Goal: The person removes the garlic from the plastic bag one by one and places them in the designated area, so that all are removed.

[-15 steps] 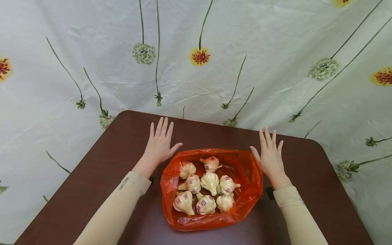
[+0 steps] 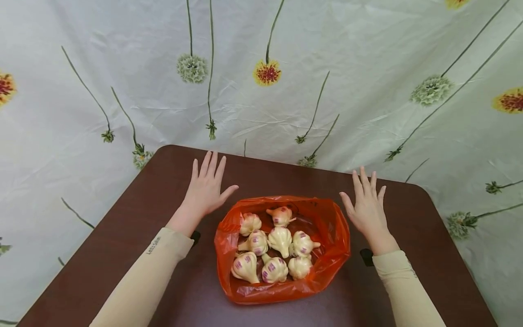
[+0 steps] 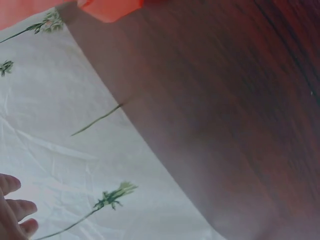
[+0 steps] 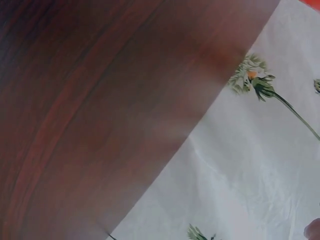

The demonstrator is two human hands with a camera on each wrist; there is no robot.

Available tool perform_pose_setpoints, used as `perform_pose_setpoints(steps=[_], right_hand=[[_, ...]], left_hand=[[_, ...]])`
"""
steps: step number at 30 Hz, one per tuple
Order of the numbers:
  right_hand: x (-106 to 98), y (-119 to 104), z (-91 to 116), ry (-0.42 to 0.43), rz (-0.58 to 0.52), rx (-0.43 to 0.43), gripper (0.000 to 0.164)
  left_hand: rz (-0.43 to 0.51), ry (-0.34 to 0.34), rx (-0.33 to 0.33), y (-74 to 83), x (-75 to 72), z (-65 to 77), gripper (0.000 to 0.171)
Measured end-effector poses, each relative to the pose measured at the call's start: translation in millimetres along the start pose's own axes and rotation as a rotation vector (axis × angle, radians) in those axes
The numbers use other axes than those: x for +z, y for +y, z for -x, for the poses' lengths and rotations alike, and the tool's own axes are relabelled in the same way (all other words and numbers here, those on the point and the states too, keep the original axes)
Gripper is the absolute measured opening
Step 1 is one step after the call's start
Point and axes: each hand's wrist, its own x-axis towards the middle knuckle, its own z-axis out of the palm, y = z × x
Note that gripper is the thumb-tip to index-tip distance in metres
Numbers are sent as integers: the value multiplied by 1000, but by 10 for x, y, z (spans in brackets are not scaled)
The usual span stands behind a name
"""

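An orange-red plastic bag (image 2: 282, 297), its mouth spread wide, lies on the table between the two hands. Several garlic bulbs (image 2: 279, 241) with purple marks sit inside it. My left hand (image 2: 204, 190) is off the bag's upper left side, fingers straight and spread, holding nothing. On the other side, my right hand (image 2: 369, 211) has its fingers extended beside the bag's right edge, apart from it. The left wrist view catches a few fingertips (image 3: 21, 209) and a corner of the bag (image 3: 112, 7). Only one fingertip (image 4: 313, 230) shows in the right wrist view.
A dark reddish-brown table (image 2: 135, 227) with rounded far corners carries the bag. Behind it hangs a pale cloth (image 2: 367, 54) printed with flowers, close to the table's far edge. Dark bands with small devices (image 2: 367, 257) sit at both wrists.
Both hands have moved outward from the bag, the left one to the left and the right one to the right. The bag and the garlic have stayed in place.
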Motion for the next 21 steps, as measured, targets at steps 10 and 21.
perform_pose_setpoints(steps=[10, 21], right_hand=[[-193, -39, 99, 33, -47, -2, 69], [-366, -144, 299, 121, -89, -53, 69]], left_hand=[[41, 27, 6, -1, -156, 47, 87], [72, 120, 60, 47, -375, 209, 83]])
